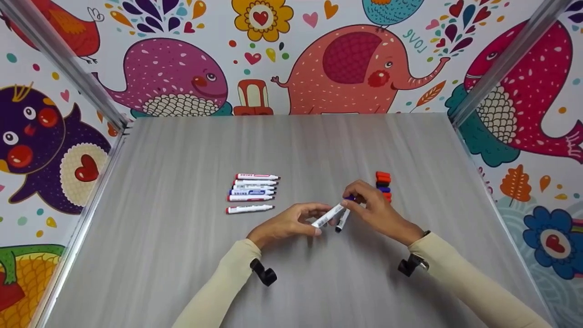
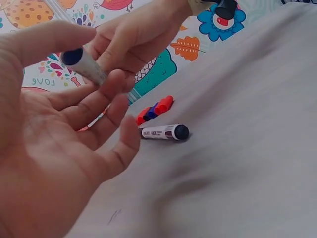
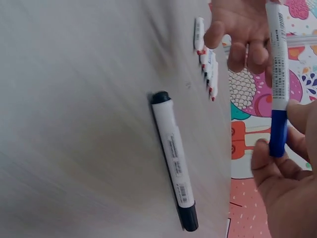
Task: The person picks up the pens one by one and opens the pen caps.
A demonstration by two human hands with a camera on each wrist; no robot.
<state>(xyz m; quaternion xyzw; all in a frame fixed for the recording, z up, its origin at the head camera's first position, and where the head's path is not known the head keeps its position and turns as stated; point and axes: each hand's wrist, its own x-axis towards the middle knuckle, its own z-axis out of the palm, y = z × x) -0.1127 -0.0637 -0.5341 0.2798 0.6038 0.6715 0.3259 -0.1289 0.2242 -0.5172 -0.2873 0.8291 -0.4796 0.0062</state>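
Observation:
A white whiteboard marker with a blue cap (image 3: 279, 131) slants between the two hands, raised over the table. My right hand (image 1: 380, 212) pinches it by the blue cap. My left hand (image 1: 291, 221) is around the other end, thumb at the marker's tail (image 2: 73, 57) and fingers on the far side, loosely bent. Below them a capped black marker (image 3: 173, 153) lies on the table, close to the right hand. Part of the held marker is covered by fingers in the head view.
Several uncapped white markers (image 1: 250, 198) lie side by side to the left, tips pointing right. A short column of loose red, black and blue caps (image 1: 383, 177) lies just beyond my right hand. Printed panels (image 1: 268, 68) and metal posts (image 1: 501, 68) border the grey table (image 1: 182, 273).

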